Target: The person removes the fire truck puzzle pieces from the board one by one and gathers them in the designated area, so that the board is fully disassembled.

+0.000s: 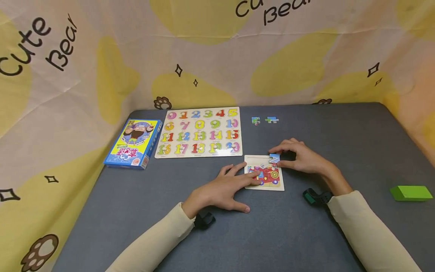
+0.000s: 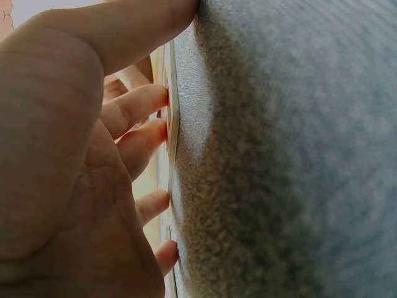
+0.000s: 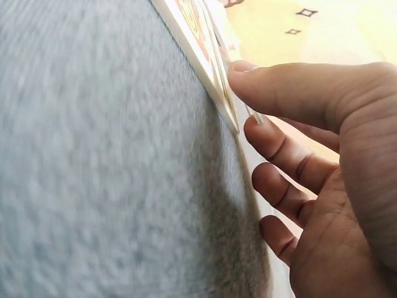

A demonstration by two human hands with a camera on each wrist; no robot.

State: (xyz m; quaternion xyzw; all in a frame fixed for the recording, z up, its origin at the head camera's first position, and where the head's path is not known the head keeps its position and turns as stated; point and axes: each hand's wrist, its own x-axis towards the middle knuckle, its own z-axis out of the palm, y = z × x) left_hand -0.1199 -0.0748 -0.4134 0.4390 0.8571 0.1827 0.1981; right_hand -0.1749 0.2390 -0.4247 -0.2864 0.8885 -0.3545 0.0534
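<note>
A small jigsaw tray (image 1: 281,186) with a pale frame and a red vehicle picture lies flat on the table. My left hand (image 1: 224,189) is spread over its left side, with fingertips resting on the picture and frame. At the tray's top right corner, my right hand (image 1: 304,158) pinches a blue puzzle piece (image 1: 273,157) between thumb and fingers. In the right wrist view, the thin edge of that piece (image 3: 256,117) shows by the fingertips, close to the tray (image 3: 217,93). The left wrist view shows straight fingers (image 2: 146,139) touching the tray's edge.
Two loose puzzle pieces (image 1: 272,119) lie beyond the tray. A number board (image 1: 192,141) and a blue-and-yellow box (image 1: 130,145) stand to the left at the back. A green block (image 1: 411,193) lies at the far right, and a printed curtain (image 1: 210,56) hangs behind the table.
</note>
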